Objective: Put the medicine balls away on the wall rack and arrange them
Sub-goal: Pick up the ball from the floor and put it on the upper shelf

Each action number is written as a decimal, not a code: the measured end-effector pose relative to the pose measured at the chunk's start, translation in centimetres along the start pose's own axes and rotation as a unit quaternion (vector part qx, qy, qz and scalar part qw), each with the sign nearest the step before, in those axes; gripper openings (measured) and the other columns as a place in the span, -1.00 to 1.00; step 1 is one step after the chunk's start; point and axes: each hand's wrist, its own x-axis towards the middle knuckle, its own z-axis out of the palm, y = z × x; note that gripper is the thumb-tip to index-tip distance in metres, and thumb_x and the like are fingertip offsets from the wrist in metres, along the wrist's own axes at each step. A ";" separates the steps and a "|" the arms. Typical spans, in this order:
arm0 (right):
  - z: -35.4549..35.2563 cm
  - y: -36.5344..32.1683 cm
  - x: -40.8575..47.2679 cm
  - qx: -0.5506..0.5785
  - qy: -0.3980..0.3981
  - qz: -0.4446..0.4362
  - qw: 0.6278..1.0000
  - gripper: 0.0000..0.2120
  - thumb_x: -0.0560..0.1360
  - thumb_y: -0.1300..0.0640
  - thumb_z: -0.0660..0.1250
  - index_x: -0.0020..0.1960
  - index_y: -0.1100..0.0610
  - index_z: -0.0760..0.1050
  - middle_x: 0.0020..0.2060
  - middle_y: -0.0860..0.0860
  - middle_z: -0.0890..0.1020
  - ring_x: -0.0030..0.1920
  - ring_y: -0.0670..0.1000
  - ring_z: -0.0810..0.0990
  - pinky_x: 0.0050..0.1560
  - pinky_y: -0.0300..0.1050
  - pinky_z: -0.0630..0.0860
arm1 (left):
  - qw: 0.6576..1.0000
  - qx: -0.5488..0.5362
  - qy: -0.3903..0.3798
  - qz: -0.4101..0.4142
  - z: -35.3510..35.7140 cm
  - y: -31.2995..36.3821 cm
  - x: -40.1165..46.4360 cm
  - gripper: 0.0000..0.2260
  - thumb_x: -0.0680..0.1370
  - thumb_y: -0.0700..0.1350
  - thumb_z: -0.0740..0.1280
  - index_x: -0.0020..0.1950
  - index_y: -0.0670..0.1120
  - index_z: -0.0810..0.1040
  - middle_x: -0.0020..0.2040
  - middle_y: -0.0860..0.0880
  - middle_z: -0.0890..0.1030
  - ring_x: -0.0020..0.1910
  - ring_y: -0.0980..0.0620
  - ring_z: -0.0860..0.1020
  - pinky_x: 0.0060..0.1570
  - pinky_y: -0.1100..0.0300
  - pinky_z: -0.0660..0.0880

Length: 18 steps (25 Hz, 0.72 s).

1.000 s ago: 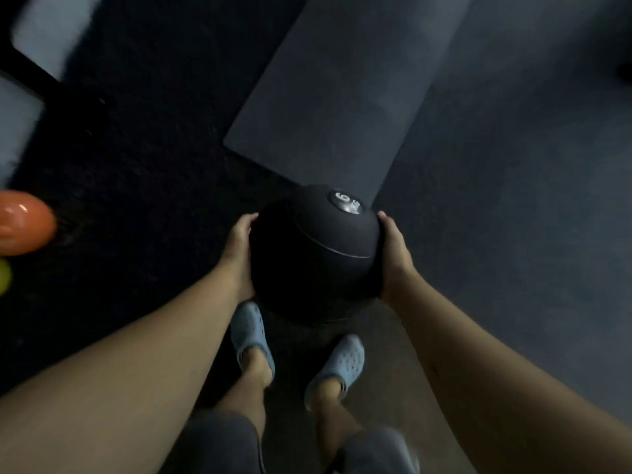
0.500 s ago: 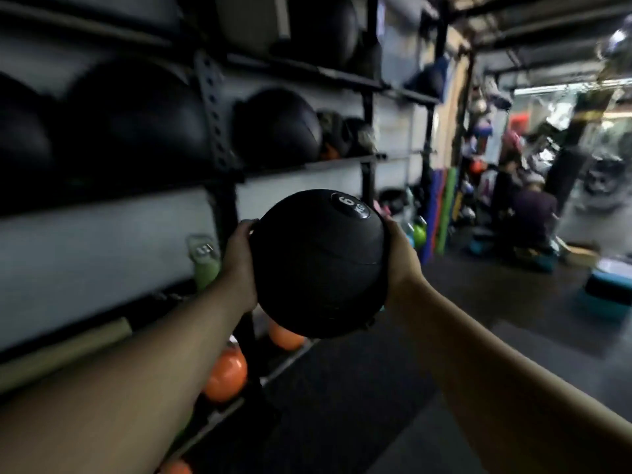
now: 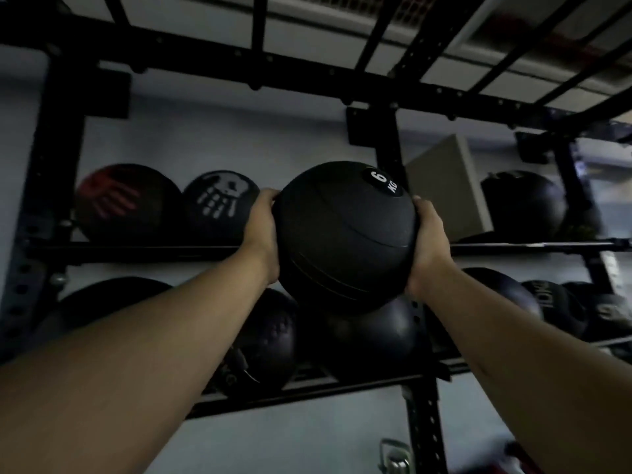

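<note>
A black medicine ball marked 6 KG is held up in front of the black wall rack, level with its upper shelf rail. My left hand presses its left side and my right hand its right side. On the upper shelf to the left sit a ball with a red hand print and a ball with a white hand print. The lower shelf carries several dark balls, partly hidden behind my arms and the held ball.
A grey box stands on the upper shelf just right of the held ball, with another black ball beyond it. A rack upright runs down behind the ball. Black overhead bars cross the top.
My view swung up from the floor to the rack. Both hands raised the 6 KG ball from waist height to the upper shelf level.
</note>
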 end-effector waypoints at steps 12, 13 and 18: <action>6.5 6.4 25.0 0.047 -0.167 -0.040 0.984 -0.56 0.47 -0.18 0.29 0.15 0.05 0.72 0.04 0.08 0.78 0.03 0.16 0.75 -0.11 -0.02 0.67 | 0.987 0.024 0.077 0.141 0.7 -3.5 20.5 -0.76 0.46 0.09 0.33 -0.02 -0.05 0.55 0.01 -0.15 0.65 -0.02 -0.15 0.61 -0.03 -0.02 0.50; 6.7 6.8 27.3 0.051 -0.179 -0.044 0.982 -0.58 0.49 -0.18 0.27 0.13 0.05 0.73 0.02 0.07 0.78 -0.01 0.14 0.75 -0.17 -0.06 0.66 | 0.986 0.018 0.078 0.146 0.9 -4.4 22.7 -0.75 0.45 0.09 0.33 -0.02 -0.06 0.54 0.01 -0.15 0.64 -0.01 -0.15 0.61 -0.02 -0.02 0.50; 7.8 11.7 36.7 0.065 -0.168 -0.037 0.983 -0.69 0.52 -0.09 0.25 -0.05 0.08 0.69 -0.11 0.07 0.75 -0.13 0.15 0.73 -0.11 0.03 0.67 | 0.977 0.043 0.124 0.170 0.4 -7.6 32.5 -0.76 0.40 0.08 0.36 -0.10 -0.06 0.61 0.10 -0.21 0.72 0.17 -0.27 0.69 -0.01 -0.06 0.51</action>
